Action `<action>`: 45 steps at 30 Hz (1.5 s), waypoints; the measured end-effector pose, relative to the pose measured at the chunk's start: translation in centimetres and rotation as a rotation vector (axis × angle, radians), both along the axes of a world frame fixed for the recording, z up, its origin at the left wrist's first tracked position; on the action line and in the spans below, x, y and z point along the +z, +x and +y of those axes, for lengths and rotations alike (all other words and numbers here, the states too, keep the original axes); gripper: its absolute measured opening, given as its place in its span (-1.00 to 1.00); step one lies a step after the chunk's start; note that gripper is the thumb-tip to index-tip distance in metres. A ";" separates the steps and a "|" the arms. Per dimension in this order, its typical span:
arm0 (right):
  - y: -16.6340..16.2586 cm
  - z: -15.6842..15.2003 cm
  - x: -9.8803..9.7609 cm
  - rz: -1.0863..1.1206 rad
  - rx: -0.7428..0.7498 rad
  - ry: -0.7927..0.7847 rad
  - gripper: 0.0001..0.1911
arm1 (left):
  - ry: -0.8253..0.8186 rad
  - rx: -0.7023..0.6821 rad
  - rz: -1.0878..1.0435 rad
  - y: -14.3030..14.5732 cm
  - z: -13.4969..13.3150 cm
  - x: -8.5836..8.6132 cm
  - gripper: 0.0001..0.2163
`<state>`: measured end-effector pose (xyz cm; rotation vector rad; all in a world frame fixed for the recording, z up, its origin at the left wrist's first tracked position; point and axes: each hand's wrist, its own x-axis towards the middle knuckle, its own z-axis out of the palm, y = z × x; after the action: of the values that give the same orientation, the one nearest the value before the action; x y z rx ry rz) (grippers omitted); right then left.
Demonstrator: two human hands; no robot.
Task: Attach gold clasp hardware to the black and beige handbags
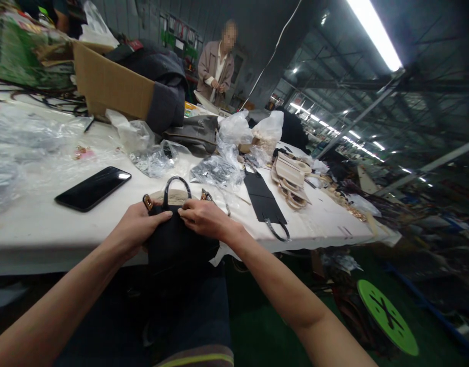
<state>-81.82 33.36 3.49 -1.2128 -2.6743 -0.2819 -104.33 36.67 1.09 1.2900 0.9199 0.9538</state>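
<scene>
A small black handbag (176, 244) with a loop handle and gold clasps rests against the near edge of the white table (39, 224), over my lap. My left hand (137, 227) grips its left top edge, fingers closed on the fabric. My right hand (205, 216) pinches the top edge on the right side, close to the left thumb. A beige inner part shows just behind the handle.
A black phone (92, 187) lies left of the bag. Flat black pieces (265, 199), beige cut pieces (291, 178), plastic bags (219, 168) and a cardboard box (112, 86) crowd the table. A person in a brown jacket (217, 66) stands at the far end. A green round stool (387, 316) sits lower right.
</scene>
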 end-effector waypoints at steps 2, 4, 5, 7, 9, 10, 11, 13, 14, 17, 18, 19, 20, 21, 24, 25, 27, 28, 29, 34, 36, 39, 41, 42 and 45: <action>-0.2 -0.1 0.2 -0.058 0.006 -0.005 -0.85 | 0.013 0.018 -0.007 0.1 -0.3 0.2 -0.57; -0.3 -0.2 0.4 -0.094 0.027 -0.019 -0.86 | 0.022 0.035 -0.004 0.2 -0.4 0.4 -0.57; -0.3 -0.2 0.4 -0.101 0.039 -0.028 -0.83 | 0.026 0.043 0.005 0.2 -0.5 0.4 -0.57; 0.0 -0.3 0.5 -0.077 0.059 -0.053 -0.73 | 0.034 0.046 0.025 0.1 -0.5 0.4 -0.56; 0.6 -0.3 0.6 0.061 0.069 -0.083 -0.62 | 0.028 0.034 0.016 0.0 -0.6 0.5 -0.52; 1.0 -0.3 0.5 0.187 0.047 -0.084 -0.59 | 0.015 0.027 -0.005 0.0 -0.6 0.6 -0.50; 1.3 -0.2 0.5 0.337 0.000 -0.071 -0.58 | -0.003 0.027 -0.032 0.0 -0.7 0.8 -0.48; 2.0 -0.1 0.3 0.612 -0.153 -0.025 -0.48 | -0.035 0.039 -0.066 0.0 -0.9 1.1 -0.45; 2.4 0.0 0.2 0.691 -0.234 -0.023 -0.40 | -0.044 0.047 -0.065 0.0 -1.0 1.3 -0.44; 3.0 0.3 0.3 0.693 -0.308 -0.194 -0.42 | -0.063 0.060 -0.046 0.1 -1.3 1.6 -0.40; 3.1 0.5 0.5 0.679 -0.303 -0.269 -0.47 | -0.069 0.065 -0.047 0.2 -1.4 1.7 -0.39; 3.1 0.7 0.7 0.675 -0.302 -0.332 -0.49 | -0.071 0.075 -0.052 0.2 -1.4 1.7 -0.38; 3.1 0.9 1.0 0.681 -0.309 -0.380 -0.50 | -0.066 0.088 -0.053 0.3 -1.5 1.8 -0.38; 3.0 1.1 1.4 0.686 -0.321 -0.411 -0.49 | -0.055 0.097 -0.044 0.3 -1.6 1.9 -0.39; 2.5 1.6 2.4 0.658 -0.328 -0.421 -0.52 | -0.018 0.133 0.047 0.6 -1.6 2.1 -0.36; 2.4 1.7 2.7 0.645 -0.316 -0.399 -0.54 | -0.005 0.152 0.090 0.7 -1.6 2.2 -0.33; 2.2 1.8 3.0 0.657 -0.305 -0.351 -0.54 | 0.018 0.197 0.150 1.0 -1.7 2.4 -0.29; 2.3 1.8 3.0 0.690 -0.300 -0.355 -0.54 | 0.017 0.218 0.161 1.1 -1.7 2.5 -0.29; 2.4 1.7 3.0 0.738 -0.287 -0.391 -0.54 | 0.008 0.232 0.159 1.2 -1.8 2.5 -0.29; 3.6 1.8 2.7 0.933 -0.284 -0.810 -0.49 | 0.019 0.244 0.172 1.6 -2.2 2.0 -0.34; 3.6 2.2 2.7 0.958 -0.315 -0.898 -0.52 | 0.092 0.268 0.213 1.5 -2.0 1.4 -0.37; 3.0 3.1 2.9 0.937 -0.311 -0.847 -0.59 | 0.193 0.299 0.265 1.5 -1.9 0.7 -0.41; 2.5 3.5 3.3 0.845 -0.338 -0.705 -0.62 | 0.258 0.311 0.319 1.4 -2.0 0.6 -0.45; 2.4 3.6 3.4 0.801 -0.343 -0.641 -0.64 | 0.279 0.315 0.344 1.4 -2.2 0.7 -0.47; 2.6 3.6 3.8 0.769 -0.266 -0.636 -0.65 | 0.254 0.327 0.401 0.8 -2.6 1.1 -0.53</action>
<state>-79.25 36.93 7.30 -1.4350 -1.9497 0.8848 -103.49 34.12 2.23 1.6139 1.3855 1.1116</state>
